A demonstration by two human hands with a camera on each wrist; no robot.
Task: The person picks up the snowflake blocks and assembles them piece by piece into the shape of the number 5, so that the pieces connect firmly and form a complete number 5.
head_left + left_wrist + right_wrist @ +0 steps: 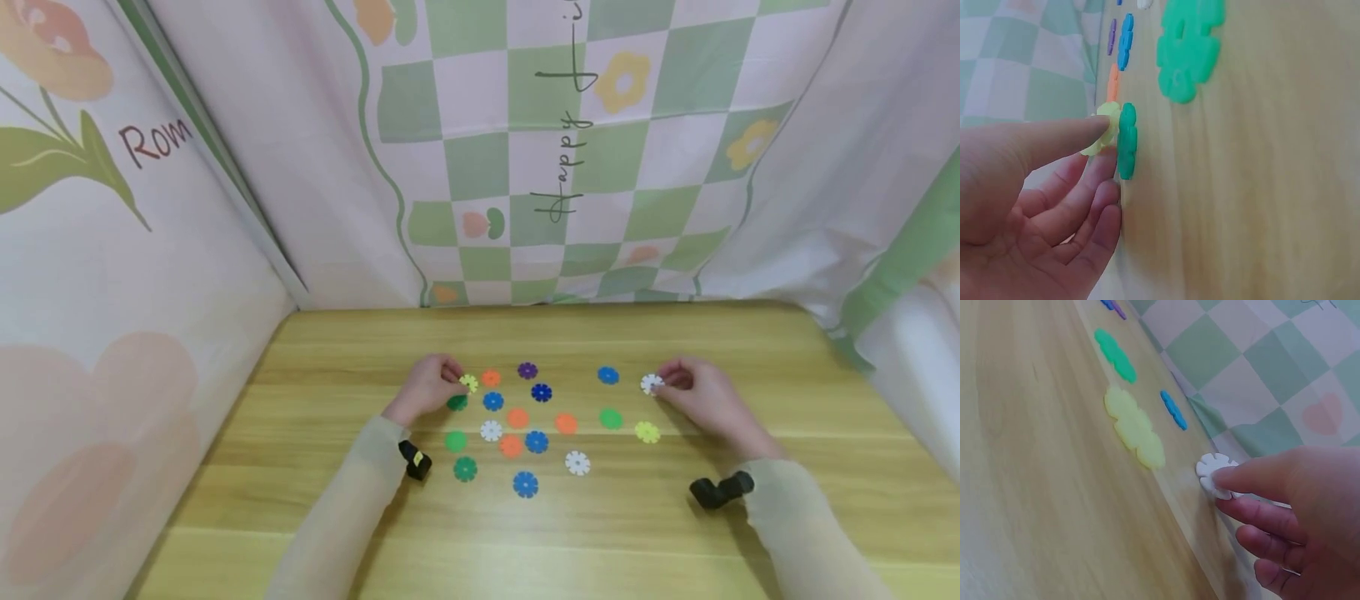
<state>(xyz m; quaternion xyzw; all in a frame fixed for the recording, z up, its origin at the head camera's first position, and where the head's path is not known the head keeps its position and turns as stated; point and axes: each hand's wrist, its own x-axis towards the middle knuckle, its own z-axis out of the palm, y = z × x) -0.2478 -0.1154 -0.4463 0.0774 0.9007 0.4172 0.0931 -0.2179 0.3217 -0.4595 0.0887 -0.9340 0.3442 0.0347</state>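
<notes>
Between thumb and fingers, my left hand (pixel 431 387) pinches a yellow notched snowflake disc (pixel 1110 115) tilted up off the table. A dark green disc (pixel 1127 140) lies right beside those fingers, and an orange disc (pixel 491 378) is just to the right. My right hand (pixel 701 400) pinches a white notched snowflake disc (pixel 1213 472), its thumb across the face. Nearest to that hand on the table are a blue disc (pixel 608 375) to its left and another yellow disc (pixel 647 432) closer to me.
Several more discs lie flat between the hands, among them a purple one (pixel 527 370), a light green one (pixel 611 418), a white one (pixel 577 463) and a blue one (pixel 526 484). A checked curtain (pixel 555 167) hangs behind the wooden table (pixel 600 542).
</notes>
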